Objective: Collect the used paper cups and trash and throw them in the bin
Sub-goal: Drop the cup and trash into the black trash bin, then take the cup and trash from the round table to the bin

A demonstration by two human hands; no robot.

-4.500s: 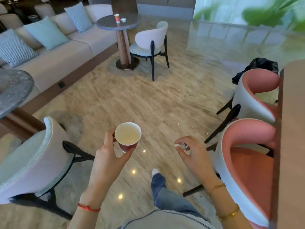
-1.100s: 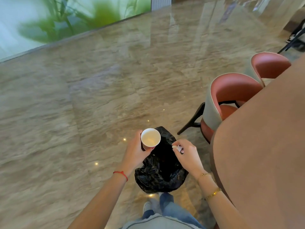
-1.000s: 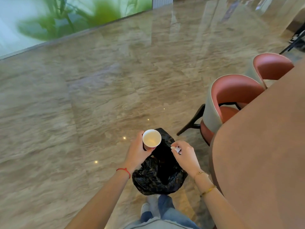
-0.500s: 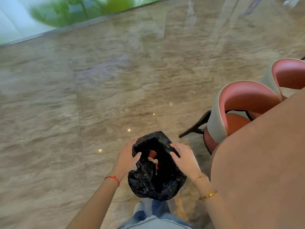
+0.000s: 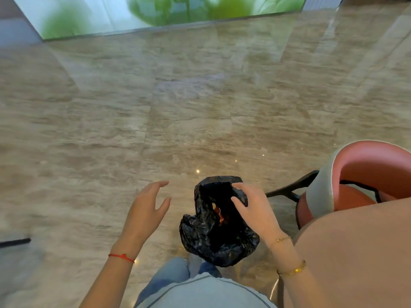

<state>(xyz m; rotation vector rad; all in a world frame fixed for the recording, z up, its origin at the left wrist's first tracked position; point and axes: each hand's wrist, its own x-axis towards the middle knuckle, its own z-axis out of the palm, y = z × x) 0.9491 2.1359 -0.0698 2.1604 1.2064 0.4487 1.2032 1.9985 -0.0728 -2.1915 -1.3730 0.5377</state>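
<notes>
A bin lined with a crumpled black bag [image 5: 206, 236] stands on the floor just in front of my feet. Inside its mouth a red paper cup [image 5: 219, 213] shows partly. My left hand [image 5: 148, 210] hovers to the left of the bin, empty, fingers spread, clear of the bag. Over the bin's right rim is my right hand [image 5: 253, 208], fingers apart, its fingertips at the edge of the bag; I cannot tell whether they touch it. Neither hand holds anything.
A pink and grey chair [image 5: 355, 181] with black legs stands right of the bin. A brown table top [image 5: 355, 252] fills the lower right corner. Polished stone floor [image 5: 178, 107] stretches ahead to a glass wall [image 5: 155, 12]. A dark chair leg [image 5: 15, 242] pokes in at the left edge.
The cup left my left hand and the small scrap left my right hand; both went into the bin. My left hand has since pulled away to the left, open.
</notes>
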